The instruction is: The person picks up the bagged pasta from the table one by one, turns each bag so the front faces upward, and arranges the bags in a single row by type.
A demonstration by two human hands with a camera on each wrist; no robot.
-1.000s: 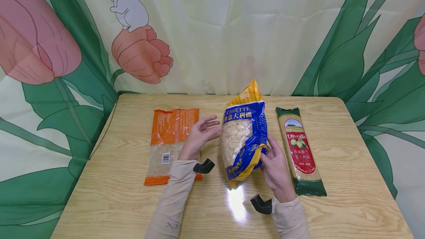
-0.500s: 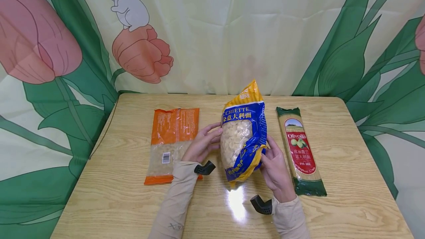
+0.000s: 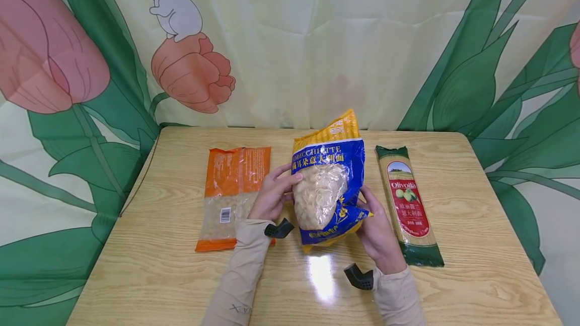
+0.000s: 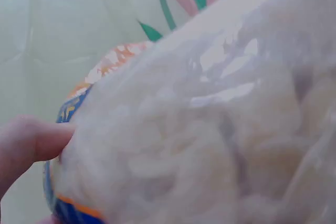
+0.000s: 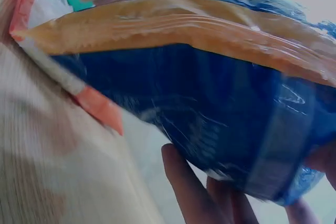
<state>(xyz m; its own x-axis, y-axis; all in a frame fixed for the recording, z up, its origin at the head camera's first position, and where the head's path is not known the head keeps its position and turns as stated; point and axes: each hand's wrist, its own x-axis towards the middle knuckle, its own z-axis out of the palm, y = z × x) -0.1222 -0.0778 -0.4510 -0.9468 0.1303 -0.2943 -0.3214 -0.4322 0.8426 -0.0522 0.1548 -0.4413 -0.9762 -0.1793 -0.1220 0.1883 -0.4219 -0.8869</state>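
Above the worktop, I see the blue bag held up, its front now turned squarer to my head view. The orange pack lies left of the bag, the spaghetti right. The left hand now grips the bag's left edge; the right hand, fingers curled, grips its lower right: steadier support, I judge.

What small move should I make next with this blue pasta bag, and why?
Probably lower the blue pasta bag onto the table: your left hand and right hand hold it up from opposite sides, and wood shows between the orange packet and the spaghetti pack.
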